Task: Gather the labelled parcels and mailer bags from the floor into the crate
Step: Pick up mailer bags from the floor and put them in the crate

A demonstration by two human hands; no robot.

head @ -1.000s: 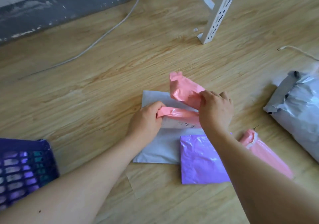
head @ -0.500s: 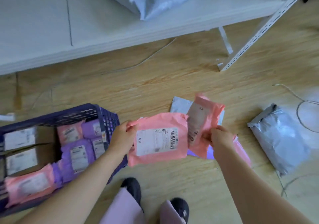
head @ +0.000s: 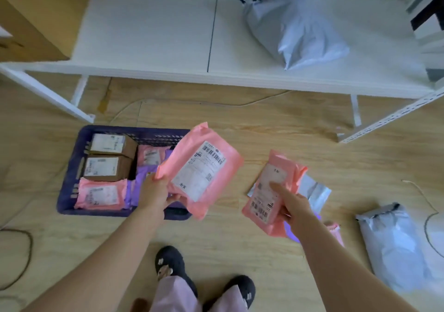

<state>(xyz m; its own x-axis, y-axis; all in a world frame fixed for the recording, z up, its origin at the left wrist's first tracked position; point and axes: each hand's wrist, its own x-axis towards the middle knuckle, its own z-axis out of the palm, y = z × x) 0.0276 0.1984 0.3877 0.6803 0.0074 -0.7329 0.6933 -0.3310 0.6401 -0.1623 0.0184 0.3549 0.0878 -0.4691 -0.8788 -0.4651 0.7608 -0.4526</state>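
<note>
My left hand (head: 155, 192) grips a large pink mailer bag (head: 200, 170) with a white barcode label, held over the right edge of the purple crate (head: 72, 174). Inside the crate lie two labelled cardboard boxes (head: 108, 158) and pink and purple mailers (head: 101, 195). My right hand (head: 292, 207) holds a smaller pink mailer (head: 271, 191) above the floor to the crate's right. Beneath that hand a grey mailer (head: 314, 190), a purple one (head: 289, 230) and another pink one (head: 335, 231) lie on the floor, partly hidden. A big grey bag (head: 394, 247) rests at the right.
A white shelf (head: 149, 35) runs across the top with a grey bag (head: 295, 28) and a cardboard box (head: 31, 18) on it. Its slotted leg (head: 389, 117) reaches the floor at right. Cables (head: 427, 220) trail on the wooden floor on both sides. My feet (head: 204, 278) stand at the bottom.
Both hands lifted the two pink mailers off the floor. The view swung left and up, bringing the crate in. My left hand carried its mailer leftward over the crate's edge.
</note>
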